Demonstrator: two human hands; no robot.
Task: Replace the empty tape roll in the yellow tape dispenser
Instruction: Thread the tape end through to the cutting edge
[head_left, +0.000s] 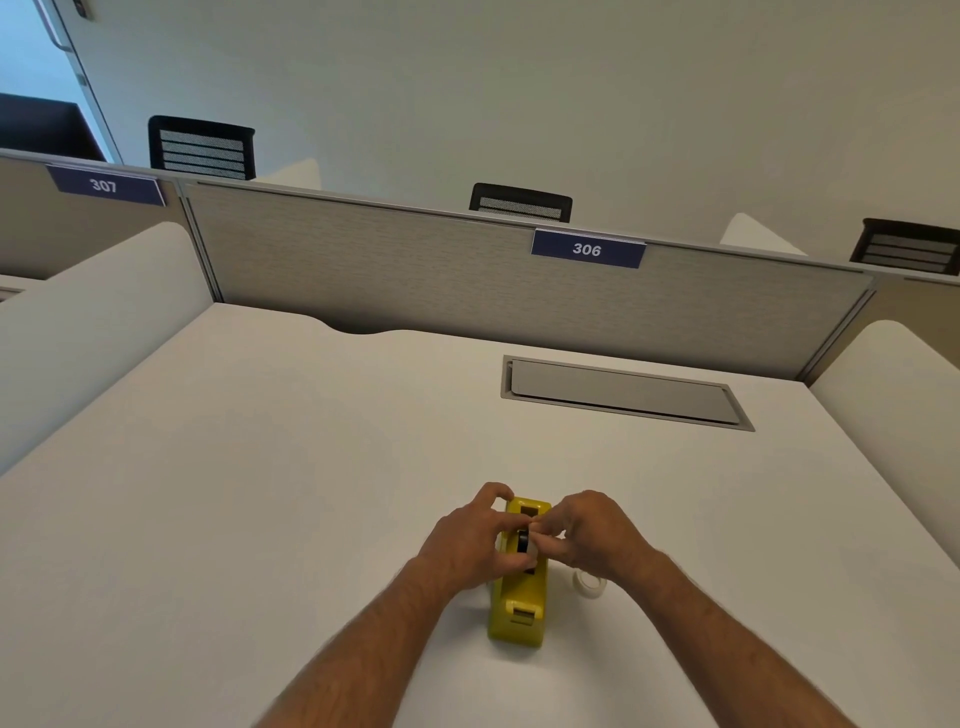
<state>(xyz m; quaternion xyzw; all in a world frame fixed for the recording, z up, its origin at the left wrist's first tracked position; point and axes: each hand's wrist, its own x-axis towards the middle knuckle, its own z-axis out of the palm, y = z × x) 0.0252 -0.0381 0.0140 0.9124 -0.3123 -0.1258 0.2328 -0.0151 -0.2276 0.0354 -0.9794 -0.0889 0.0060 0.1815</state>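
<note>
The yellow tape dispenser (521, 603) stands on the white desk (311, 467), its cutter end toward me. My left hand (470, 540) and my right hand (587, 535) meet over its middle, fingers pinched around a black spool with a roll (522, 541) in the dispenser's slot. Fingers hide most of that roll, so I cannot tell whether it is seated or lifted. A clear tape roll (588, 583) lies flat on the desk just right of the dispenser, partly behind my right wrist.
A grey cable hatch (623, 392) is set into the desk at the back right. A fabric partition (415, 270) with a "306" label (587, 249) closes the far edge. White side dividers (78, 332) flank the desk, and chair backs show beyond the partition.
</note>
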